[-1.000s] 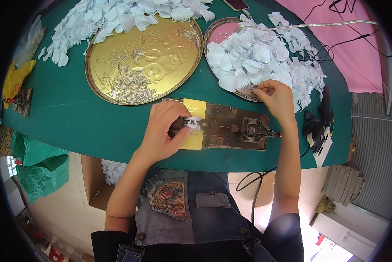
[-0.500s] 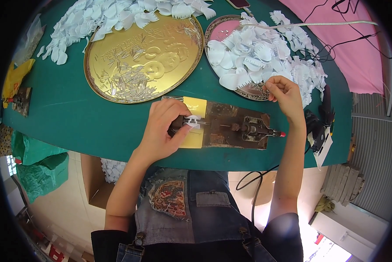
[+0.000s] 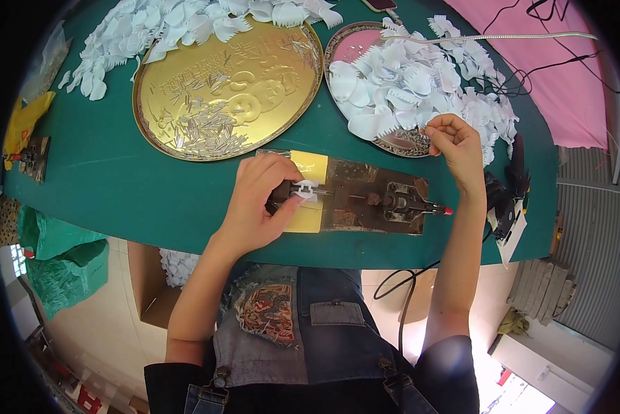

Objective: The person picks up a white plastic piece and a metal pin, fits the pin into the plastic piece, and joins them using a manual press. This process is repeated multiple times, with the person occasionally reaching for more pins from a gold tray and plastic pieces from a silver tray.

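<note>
White piece (image 3: 307, 188) in left hand (image 3: 257, 200), grip narrow, right hand (image 3: 460, 153) curled, hold unclear.

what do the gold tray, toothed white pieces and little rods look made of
Gold tray: probably metal, perhaps coated plastic; shiny, with embossed relief catching light.
White pieces: likely plastic, smooth, with crisp, molded-looking teeth.
Rods: seemingly polished metal, from their silvery glints, though too small to be sure.

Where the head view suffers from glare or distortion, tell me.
Head view: the green table has its front edge bowed; head view: a lower-right patch burns out white; head view: the gold tray has a soft sheen.
</note>
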A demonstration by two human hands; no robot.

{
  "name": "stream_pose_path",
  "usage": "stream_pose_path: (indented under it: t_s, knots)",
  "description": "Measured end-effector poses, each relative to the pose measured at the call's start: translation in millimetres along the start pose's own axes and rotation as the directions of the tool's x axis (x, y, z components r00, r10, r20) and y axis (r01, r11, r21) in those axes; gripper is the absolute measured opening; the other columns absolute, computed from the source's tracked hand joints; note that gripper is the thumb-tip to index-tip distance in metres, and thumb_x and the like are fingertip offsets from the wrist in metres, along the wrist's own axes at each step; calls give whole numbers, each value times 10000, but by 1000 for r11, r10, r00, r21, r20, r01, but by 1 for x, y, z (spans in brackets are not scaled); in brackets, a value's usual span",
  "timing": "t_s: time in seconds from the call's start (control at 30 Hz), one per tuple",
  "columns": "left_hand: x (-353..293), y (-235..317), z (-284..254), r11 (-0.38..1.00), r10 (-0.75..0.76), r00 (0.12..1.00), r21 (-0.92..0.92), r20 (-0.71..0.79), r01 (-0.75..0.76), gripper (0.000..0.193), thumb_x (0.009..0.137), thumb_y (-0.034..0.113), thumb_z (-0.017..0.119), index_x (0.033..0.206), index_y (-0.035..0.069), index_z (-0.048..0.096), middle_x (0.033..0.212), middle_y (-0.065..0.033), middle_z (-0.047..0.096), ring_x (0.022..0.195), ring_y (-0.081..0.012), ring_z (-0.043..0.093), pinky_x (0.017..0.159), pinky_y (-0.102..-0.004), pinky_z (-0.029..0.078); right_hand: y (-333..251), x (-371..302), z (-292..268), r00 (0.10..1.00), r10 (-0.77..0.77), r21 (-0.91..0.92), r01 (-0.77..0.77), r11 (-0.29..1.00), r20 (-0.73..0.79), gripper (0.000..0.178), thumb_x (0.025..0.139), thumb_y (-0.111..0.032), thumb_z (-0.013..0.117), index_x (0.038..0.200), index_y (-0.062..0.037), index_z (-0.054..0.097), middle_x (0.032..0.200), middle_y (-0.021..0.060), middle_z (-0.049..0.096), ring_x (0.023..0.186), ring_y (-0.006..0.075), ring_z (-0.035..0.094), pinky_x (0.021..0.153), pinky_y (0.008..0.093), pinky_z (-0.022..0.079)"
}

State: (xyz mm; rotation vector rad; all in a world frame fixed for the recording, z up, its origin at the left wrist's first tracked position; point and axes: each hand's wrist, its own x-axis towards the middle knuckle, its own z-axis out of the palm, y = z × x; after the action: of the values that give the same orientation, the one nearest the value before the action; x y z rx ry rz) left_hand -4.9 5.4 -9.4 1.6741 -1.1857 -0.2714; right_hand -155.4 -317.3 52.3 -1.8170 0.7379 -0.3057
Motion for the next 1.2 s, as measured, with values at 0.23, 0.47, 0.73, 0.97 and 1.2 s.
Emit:
stream_pose_path:
  t_s: [0.23, 0.47, 0.73, 0.97, 1.2]
  knots:
    - [0, 0, 0, 1000, -1, 1000, 1, -5, 1, 310, 729, 54, 739, 1008, 55, 603, 1036, -94, 608, 1023, -305, 567, 950, -403, 371, 1, 0, -1, 988, -105, -179, 83, 980, -113, 221, 882, -58, 714, 1097, -9, 704, 851, 32, 713, 617, 74, 614, 591, 213, 485]
    - [1, 1, 0, 1000, 4, 1000, 0, 0, -4, 301, 733, 57, 738, 1002, 53, 604, 1033, -90, 608, 1017, -302, 568, 926, -401, 373, -21, -16, 20, 999, -17, 32, 15, 999, 47, 145, 911, -51, 665, 1033, -3, 728, 817, 38, 700, 626, 78, 602, 612, 218, 481]
    - [1, 1, 0, 1000, 17, 1000, -1, -17, -17, 299, 730, 61, 741, 994, 49, 602, 1022, -93, 605, 1005, -304, 567, 913, -390, 375, -50, -20, 63, 926, -13, 200, -68, 978, 378, 117, 937, -54, 640, 1004, 25, 696, 841, 83, 702, 633, 113, 644, 608, 238, 522]
    - [2, 1, 0, 1000, 19, 1000, -6, -16, -19, 294, 730, 51, 744, 985, 55, 597, 1021, -89, 599, 998, -296, 565, 910, -388, 375, -54, -19, 75, 942, -11, 240, -74, 968, 336, 127, 938, -45, 675, 1030, 43, 681, 932, 120, 739, 757, 139, 714, 676, 253, 571]
    - [2, 3, -1, 999, -3, 1000, -32, 6, 3, 269, 758, 40, 725, 995, 63, 599, 1036, -83, 632, 999, -287, 569, 940, -388, 371, -67, -34, 104, 896, 57, 90, -107, 990, 441, 116, 885, -52, 710, 973, 18, 738, 785, 44, 735, 704, 61, 677, 619, 226, 536]
